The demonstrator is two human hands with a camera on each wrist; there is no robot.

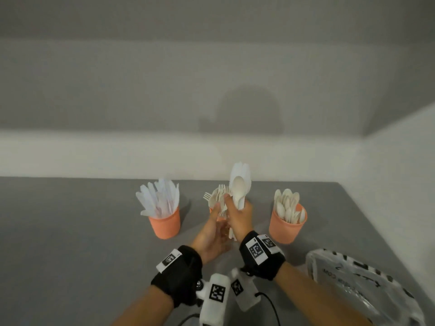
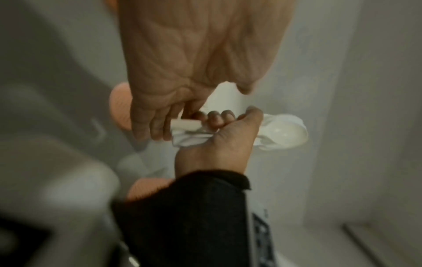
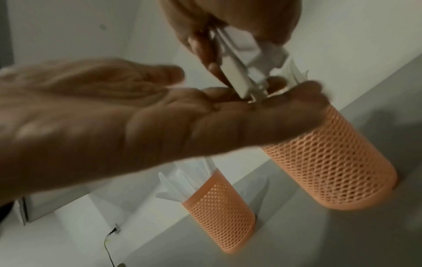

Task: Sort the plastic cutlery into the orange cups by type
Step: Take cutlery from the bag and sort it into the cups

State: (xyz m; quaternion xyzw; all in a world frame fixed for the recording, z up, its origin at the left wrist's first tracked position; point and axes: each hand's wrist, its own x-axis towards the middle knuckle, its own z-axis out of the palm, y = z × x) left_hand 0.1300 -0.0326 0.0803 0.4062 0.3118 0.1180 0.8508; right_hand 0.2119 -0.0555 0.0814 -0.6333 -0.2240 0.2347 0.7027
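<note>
Three orange mesh cups stand in a row on the grey table. The left cup holds knives, the right cup holds spoons, and the middle cup with forks is mostly hidden behind my hands in the head view. My right hand grips a bundle of white cutlery upright above the middle cup, a spoon bowl facing me. My left hand lies palm up under the bundle, and its straight fingers touch the handle ends.
A crumpled clear plastic bag with black print lies at the front right. The knife cup shows in the right wrist view too. A white wall runs behind the table's far edge; grey tabletop stretches to the left.
</note>
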